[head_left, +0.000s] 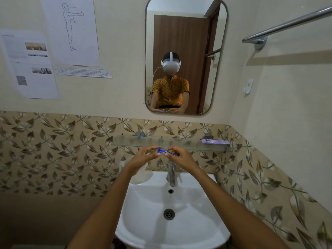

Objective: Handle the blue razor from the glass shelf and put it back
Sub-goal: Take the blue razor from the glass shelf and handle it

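A small blue razor (164, 151) is held in the air between both hands, just in front of and slightly below the glass shelf (143, 142). My left hand (146, 157) pinches the end with the razor head. My right hand (181, 156) grips the handle end, most of which its fingers hide. Both hands hover above the tap, over the back of the basin.
A purple packet (214, 141) lies at the right end of the shelf. Below are the metal tap (171, 174) and the white basin (143, 203). A mirror (186, 42) hangs above, papers (36, 51) on the left wall, a towel rail (287, 24) at upper right.
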Tool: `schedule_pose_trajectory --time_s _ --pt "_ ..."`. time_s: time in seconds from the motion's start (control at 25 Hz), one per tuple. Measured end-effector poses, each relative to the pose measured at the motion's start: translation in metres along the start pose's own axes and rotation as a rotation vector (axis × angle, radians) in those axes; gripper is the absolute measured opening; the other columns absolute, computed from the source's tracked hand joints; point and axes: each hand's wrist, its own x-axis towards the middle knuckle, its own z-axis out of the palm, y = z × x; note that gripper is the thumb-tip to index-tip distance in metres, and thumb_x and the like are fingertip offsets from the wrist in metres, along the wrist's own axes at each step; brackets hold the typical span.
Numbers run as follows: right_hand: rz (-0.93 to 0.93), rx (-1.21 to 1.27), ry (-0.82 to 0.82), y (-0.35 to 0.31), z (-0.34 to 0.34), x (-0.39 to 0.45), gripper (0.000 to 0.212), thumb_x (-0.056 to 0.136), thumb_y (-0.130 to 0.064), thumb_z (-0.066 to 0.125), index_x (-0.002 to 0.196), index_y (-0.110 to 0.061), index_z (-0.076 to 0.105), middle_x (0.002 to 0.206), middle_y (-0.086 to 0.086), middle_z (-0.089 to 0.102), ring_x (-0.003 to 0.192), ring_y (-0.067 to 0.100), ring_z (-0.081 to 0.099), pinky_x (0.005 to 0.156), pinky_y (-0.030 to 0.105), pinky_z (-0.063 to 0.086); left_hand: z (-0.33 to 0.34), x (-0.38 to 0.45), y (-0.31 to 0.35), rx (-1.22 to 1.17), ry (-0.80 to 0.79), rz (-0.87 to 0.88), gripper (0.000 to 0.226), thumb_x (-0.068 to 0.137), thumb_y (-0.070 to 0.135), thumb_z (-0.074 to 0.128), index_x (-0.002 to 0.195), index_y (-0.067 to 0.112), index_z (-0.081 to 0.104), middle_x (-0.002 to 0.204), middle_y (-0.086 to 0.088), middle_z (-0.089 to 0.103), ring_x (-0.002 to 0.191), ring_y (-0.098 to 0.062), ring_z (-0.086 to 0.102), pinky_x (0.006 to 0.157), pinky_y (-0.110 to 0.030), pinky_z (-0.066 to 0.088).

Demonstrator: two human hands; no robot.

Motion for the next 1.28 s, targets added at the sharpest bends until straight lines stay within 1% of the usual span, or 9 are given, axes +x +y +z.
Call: schedule_pose_trajectory --time_s 0.08,0.2,0.28,0.52,0.64,0.72,0.92,1.12,1.28 --pt "-0.011 0.007 0.006 -0.004 0.003 0.004 0.025 0.083 -0.037 0.066 0.103 -0.021 0.068 0.074 -0.005 0.063 0.064 0.006 0.053 0.059 0.02 0.042 -0.001 -0.001 0.001 -0.003 -0.052 -0.004 0.028 0.08 0.032 0.068 0.103 0.046 0.061 0.119 0.014 0.058 0.124 -0.014 0.045 0.095 -0.03 0.035" --pt "-0.011 0.021 0.061 -0.008 0.01 0.007 0.026 0.08 -0.037 0.069 0.101 -0.022 0.069 0.082 0.008 0.069 0.069 0.012 0.058 0.063 0.027 0.046 -0.004 0.0 0.003 0.02 -0.057 0.002 0.032 0.081 0.033 0.066 0.111 0.041 0.061 0.125 0.006 0.059 0.124 -0.015 0.046 0.103 -0.037 0.036" --pt "-0.019 0.034 0.092 -0.009 0.013 0.008 0.025 0.079 -0.037 0.07 0.101 -0.024 0.068 0.083 0.01 0.069 0.069 0.013 0.058 0.063 0.028 0.047 -0.007 -0.001 0.004 0.04 -0.043 0.001 0.036 0.08 0.034 0.067 0.115 0.036 0.061 0.127 0.003 0.059 0.125 -0.016 0.046 0.106 -0.039 0.036" --pt "-0.031 0.091 0.12 -0.009 0.019 0.008 0.019 0.079 -0.032 0.071 0.096 -0.022 0.071 0.082 0.006 0.071 0.069 0.009 0.057 0.064 0.027 0.047 -0.008 -0.003 -0.001 0.012 -0.016 0.008 0.032 0.078 0.032 0.07 0.108 0.041 0.062 0.124 0.004 0.062 0.122 -0.014 0.05 0.104 -0.036 0.038" --pt "-0.059 0.12 0.124 -0.011 0.02 0.01 0.017 0.08 -0.031 0.071 0.096 -0.025 0.07 0.078 -0.008 0.067 0.063 -0.003 0.055 0.059 0.016 0.045 -0.008 0.0 0.002 -0.004 0.022 0.018 0.031 0.078 0.03 0.07 0.105 0.041 0.062 0.12 0.007 0.063 0.119 -0.013 0.051 0.099 -0.032 0.039" --pt "-0.056 0.132 0.122 -0.012 0.018 0.012 0.018 0.079 -0.03 0.072 0.095 -0.024 0.07 0.076 -0.014 0.064 0.059 -0.005 0.054 0.056 0.011 0.044 -0.008 0.002 0.004 -0.005 0.022 0.018 0.031 0.077 0.03 0.072 0.103 0.042 0.062 0.117 0.011 0.063 0.117 -0.011 0.052 0.091 -0.026 0.042" --pt "-0.025 0.034 0.174 -0.011 0.017 0.017 0.021 0.076 -0.029 0.074 0.093 -0.018 0.069 0.077 -0.004 0.066 0.063 0.0 0.058 0.055 0.012 0.045 0.0 0.008 0.005 -0.029 0.031 0.023 0.029 0.077 0.029 0.071 0.1 0.045 0.062 0.115 0.014 0.06 0.111 -0.003 0.049 0.089 -0.023 0.038" --pt "0.028 0.083 0.128 -0.004 0.013 0.023 0.01 0.074 -0.025 0.074 0.082 -0.022 0.069 0.062 -0.013 0.059 0.053 -0.003 0.052 0.053 0.016 0.041 0.004 0.012 0.0 -0.028 0.011 -0.002 0.039 0.079 0.026 0.069 0.117 0.023 0.062 0.132 0.009 0.053 0.121 -0.008 0.045 0.099 -0.03 0.033" --pt "0.063 0.151 0.136 0.001 0.014 0.026 0.01 0.072 -0.024 0.075 0.072 -0.029 0.066 0.057 -0.012 0.057 0.047 -0.005 0.05 0.051 0.017 0.04 0.01 0.014 0.002 -0.014 0.024 0.003 0.04 0.081 0.026 0.068 0.12 0.019 0.061 0.129 0.005 0.057 0.117 -0.009 0.05 0.095 -0.028 0.035"
